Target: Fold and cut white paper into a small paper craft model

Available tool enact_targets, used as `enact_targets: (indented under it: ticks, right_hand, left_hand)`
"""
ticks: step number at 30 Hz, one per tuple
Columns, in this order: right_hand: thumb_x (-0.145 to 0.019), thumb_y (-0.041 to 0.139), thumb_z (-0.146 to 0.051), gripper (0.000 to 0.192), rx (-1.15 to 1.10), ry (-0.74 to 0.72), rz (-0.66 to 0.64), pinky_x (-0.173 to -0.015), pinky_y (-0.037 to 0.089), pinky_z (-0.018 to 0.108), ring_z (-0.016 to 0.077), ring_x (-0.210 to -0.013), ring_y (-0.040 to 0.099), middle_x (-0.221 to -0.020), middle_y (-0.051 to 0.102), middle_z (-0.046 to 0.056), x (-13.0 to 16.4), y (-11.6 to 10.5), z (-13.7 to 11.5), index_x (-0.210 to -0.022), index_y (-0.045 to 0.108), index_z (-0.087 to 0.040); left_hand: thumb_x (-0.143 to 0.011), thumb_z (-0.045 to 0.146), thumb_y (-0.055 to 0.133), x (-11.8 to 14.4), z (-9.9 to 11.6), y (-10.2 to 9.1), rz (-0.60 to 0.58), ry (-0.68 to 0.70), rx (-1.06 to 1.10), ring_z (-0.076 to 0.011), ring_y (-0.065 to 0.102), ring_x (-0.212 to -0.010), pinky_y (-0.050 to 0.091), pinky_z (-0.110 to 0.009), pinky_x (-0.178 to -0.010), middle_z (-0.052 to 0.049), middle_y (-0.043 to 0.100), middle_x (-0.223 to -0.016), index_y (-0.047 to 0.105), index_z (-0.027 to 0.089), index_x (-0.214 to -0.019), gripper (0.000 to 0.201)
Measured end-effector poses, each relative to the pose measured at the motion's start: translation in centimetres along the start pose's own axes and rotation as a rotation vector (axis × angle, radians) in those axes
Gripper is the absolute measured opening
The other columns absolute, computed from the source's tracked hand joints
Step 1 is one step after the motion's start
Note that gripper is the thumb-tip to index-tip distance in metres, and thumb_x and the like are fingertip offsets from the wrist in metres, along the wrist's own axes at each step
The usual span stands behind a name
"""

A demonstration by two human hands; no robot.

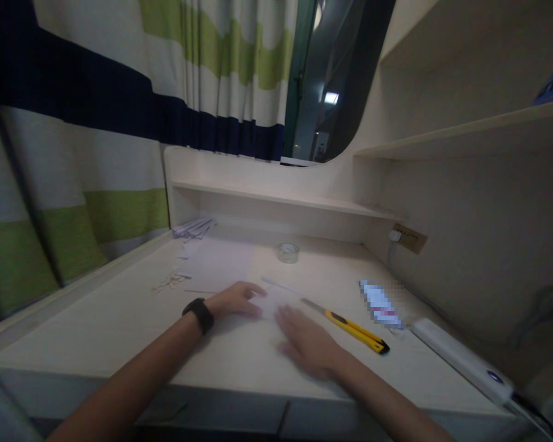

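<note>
A small piece of white paper (271, 301) lies on the desk between my two hands. At its left edge, my left hand (237, 299), with a black band on the wrist, grips it with the thumb and forefinger. My right hand (308, 341) is blurred by motion; its fingers look stretched out flat at the paper's right side. To the right of the paper rests a yellow utility knife (350, 328) with its blade out, pointing towards the paper. A thin white strip (281, 285) lies just behind the paper.
A roll of clear tape (287, 253) sits further back. Larger white sheets (219, 255), a stack of paper strips (194, 228) and small scraps (171, 281) lie at left. A phone (380, 304) and a white power strip (461, 359) are at right. A low shelf (276, 197) spans the back.
</note>
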State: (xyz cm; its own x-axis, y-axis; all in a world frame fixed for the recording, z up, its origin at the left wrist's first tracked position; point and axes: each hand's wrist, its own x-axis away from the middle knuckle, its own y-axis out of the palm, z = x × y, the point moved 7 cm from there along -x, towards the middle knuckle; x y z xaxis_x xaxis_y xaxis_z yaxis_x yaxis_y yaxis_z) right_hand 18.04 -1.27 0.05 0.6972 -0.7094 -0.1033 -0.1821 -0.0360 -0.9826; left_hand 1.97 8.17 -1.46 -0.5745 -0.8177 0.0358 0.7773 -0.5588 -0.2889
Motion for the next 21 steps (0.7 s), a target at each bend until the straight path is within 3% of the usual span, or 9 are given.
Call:
enact_targets:
  ticks: [3, 6, 9, 13, 21]
  right_hand:
    - [-0.091, 0.026, -0.053, 0.065, -0.037, 0.002, -0.052, -0.111, 0.016, 0.042, 0.0237, -0.137, 0.013, -0.148, 0.016, 0.012, 0.3, 0.4, -0.2, -0.143, 0.021, -0.014]
    - [-0.091, 0.025, -0.054, 0.066, -0.037, 0.000, -0.064, -0.111, 0.014, 0.043, 0.0246, -0.137, 0.010, -0.148, 0.014, 0.013, 0.1, 0.4, -0.1, -0.143, 0.020, -0.013]
    - [-0.091, 0.024, -0.053, 0.066, -0.019, -0.012, -0.058, -0.112, 0.011, 0.044, 0.0250, -0.138, 0.007, -0.149, 0.011, 0.012, 0.0, 0.5, -0.1, -0.143, 0.018, -0.013]
    - [-0.092, 0.025, -0.052, 0.066, -0.020, -0.015, -0.047, -0.112, 0.011, 0.044, 0.0248, -0.138, 0.007, -0.148, 0.011, 0.012, 0.0, 0.5, -0.2, -0.143, 0.017, -0.013]
    - [-0.091, 0.031, -0.051, 0.063, -0.042, -0.025, -0.017, -0.111, 0.016, 0.043, 0.0237, -0.137, 0.014, -0.148, 0.016, 0.009, 1.0, 0.0, 0.2, -0.143, 0.019, -0.017]
  left_hand:
    - [-0.066, 0.037, 0.069, 0.5, 0.9, -0.5, 0.089, 0.058, -0.316, -0.0269, 0.059, -0.097, 0.047, -0.039, -0.082, -0.012, 0.063, -0.109, 0.060, 0.014, -0.107, 0.048]
    - [-0.083, 0.037, 0.050, 1.8, 2.9, -0.1, 0.307, 0.203, -0.773, -0.0270, 0.045, -0.119, 0.032, -0.042, -0.101, -0.014, 0.054, -0.126, 0.058, 0.014, -0.113, 0.039]
    - [-0.093, 0.038, 0.030, 2.7, 3.2, 3.6, 0.199, 0.322, -1.040, -0.0249, 0.021, -0.134, 0.018, -0.045, -0.107, -0.007, 0.032, -0.145, 0.040, 0.022, -0.134, 0.046]
    - [-0.094, 0.044, 0.019, 3.2, 1.5, 6.4, 0.105, 0.289, -1.137, -0.0267, 0.018, -0.135, 0.013, -0.049, -0.108, -0.011, 0.026, -0.147, 0.025, 0.018, -0.142, 0.054]
    - [-0.094, 0.047, 0.020, 3.7, 1.3, 6.3, 0.103, 0.324, -1.126, -0.0300, 0.018, -0.135, 0.012, -0.053, -0.107, -0.010, 0.021, -0.148, 0.025, 0.025, -0.142, 0.053]
